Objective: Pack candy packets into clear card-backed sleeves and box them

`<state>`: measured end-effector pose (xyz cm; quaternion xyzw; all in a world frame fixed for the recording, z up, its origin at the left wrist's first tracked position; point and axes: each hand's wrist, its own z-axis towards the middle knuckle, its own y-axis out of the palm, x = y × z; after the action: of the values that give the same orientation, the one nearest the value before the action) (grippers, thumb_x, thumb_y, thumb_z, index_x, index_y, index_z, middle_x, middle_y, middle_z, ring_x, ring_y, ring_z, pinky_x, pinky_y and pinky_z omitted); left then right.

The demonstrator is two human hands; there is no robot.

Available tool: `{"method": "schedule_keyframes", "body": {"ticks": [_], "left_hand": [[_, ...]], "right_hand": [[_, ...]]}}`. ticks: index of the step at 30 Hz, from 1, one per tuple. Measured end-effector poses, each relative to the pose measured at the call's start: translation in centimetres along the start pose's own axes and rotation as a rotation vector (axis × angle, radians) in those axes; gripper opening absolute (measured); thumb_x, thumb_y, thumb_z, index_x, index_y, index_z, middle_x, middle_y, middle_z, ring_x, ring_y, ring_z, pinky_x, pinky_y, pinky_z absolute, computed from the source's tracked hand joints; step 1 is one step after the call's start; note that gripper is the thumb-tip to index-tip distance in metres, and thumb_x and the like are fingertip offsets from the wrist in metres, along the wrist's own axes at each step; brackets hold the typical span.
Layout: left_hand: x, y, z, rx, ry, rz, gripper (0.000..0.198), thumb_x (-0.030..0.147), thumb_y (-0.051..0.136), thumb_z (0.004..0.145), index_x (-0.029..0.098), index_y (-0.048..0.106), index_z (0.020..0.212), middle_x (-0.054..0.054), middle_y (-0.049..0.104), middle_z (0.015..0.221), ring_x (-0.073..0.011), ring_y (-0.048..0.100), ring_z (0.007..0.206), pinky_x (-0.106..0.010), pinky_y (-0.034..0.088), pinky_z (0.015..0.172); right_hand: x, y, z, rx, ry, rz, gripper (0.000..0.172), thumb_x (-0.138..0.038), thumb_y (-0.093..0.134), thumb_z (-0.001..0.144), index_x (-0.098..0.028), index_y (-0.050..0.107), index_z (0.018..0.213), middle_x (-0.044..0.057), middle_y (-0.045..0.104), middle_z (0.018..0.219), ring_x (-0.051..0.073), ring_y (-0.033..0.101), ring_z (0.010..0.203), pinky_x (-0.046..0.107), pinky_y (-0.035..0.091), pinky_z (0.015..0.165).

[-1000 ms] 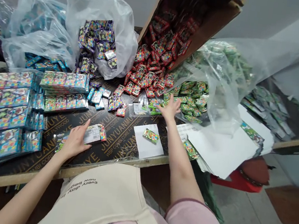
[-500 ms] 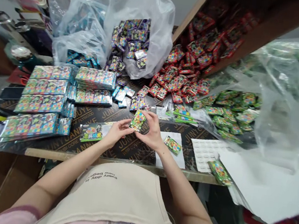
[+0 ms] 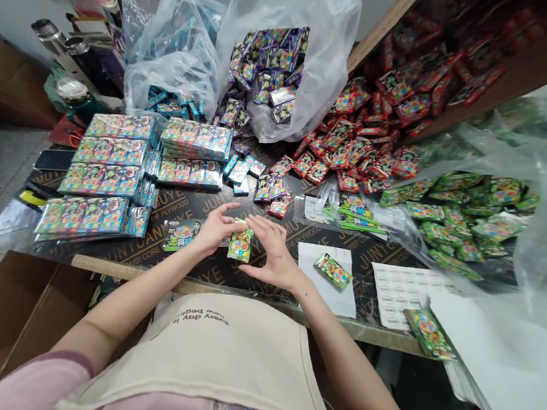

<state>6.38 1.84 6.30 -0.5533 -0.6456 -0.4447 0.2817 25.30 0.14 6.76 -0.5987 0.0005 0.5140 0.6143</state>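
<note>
Green packet (image 3: pixel 240 246) upright above table (image 3: pixel 193 202) front edge, pinched at its sides by left hand (image 3: pixel 213 227) and right hand (image 3: pixel 271 255), right fingers fanned. Wrapped bundles (image 3: pixel 105 183) stacked at left edge, apparently finished; loose red packets (image 3: pixel 356 149) and green heap (image 3: pixel 458 212) remain along far edge

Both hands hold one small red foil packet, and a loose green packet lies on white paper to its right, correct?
No: the head view shows the small foil packet between left hand and right hand is green, not red; the loose green packet does lie on white paper.
</note>
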Motion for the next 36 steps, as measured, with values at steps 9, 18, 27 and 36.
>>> {"method": "schedule_keyframes", "body": {"ticks": [9, 18, 27, 36], "left_hand": [[-1.0, -6.5, -0.5, -0.190, 0.425, 1.436, 0.113, 0.032, 0.086, 0.048, 0.022, 0.030, 0.146, -0.015, 0.051, 0.128, -0.0377, 0.044, 0.122, -0.058, 0.024, 0.106], [-1.3, -7.6, -1.5, -0.362, 0.583, 1.326, 0.115, 0.024, 0.074, 0.060, 0.022, 0.005, 0.151, -0.011, 0.051, 0.122, -0.0301, 0.049, 0.112, -0.046, 0.037, 0.101], [-0.6, -7.6, -2.5, -0.193, 0.539, 1.030, 0.120, 0.028, 0.079, 0.057, 0.022, 0.005, 0.151, -0.009, 0.053, 0.122, -0.0282, 0.053, 0.113, -0.043, 0.039, 0.102], [0.5, -6.8, -3.4, -0.425, 0.642, 1.245, 0.109, 0.024, 0.073, 0.063, 0.023, 0.008, 0.151, -0.011, 0.050, 0.124, -0.0282, 0.050, 0.110, -0.043, 0.042, 0.097]], "right_hand": [[3.7, 1.9, -1.6, 0.188, 0.197, -0.202, 0.070, -0.033, 0.071, 0.069, -0.026, 0.041, 0.132, 0.010, 0.059, 0.123, 0.030, 0.053, 0.112, 0.047, 0.029, 0.096], [3.9, 2.4, -1.7, 0.082, 0.153, 0.074, 0.073, -0.039, 0.074, 0.068, -0.025, 0.042, 0.132, 0.010, 0.058, 0.125, 0.030, 0.053, 0.115, 0.047, 0.034, 0.097], [1.0, -0.4, -0.7, 0.174, 0.075, -0.026, 0.067, -0.035, 0.072, 0.069, -0.026, 0.042, 0.129, 0.009, 0.060, 0.123, 0.029, 0.054, 0.115, 0.048, 0.026, 0.104], [0.5, -1.1, -0.3, 0.039, 0.026, -0.059, 0.073, -0.038, 0.068, 0.068, -0.026, 0.038, 0.133, 0.008, 0.059, 0.124, 0.028, 0.056, 0.111, 0.048, 0.021, 0.106]]}}
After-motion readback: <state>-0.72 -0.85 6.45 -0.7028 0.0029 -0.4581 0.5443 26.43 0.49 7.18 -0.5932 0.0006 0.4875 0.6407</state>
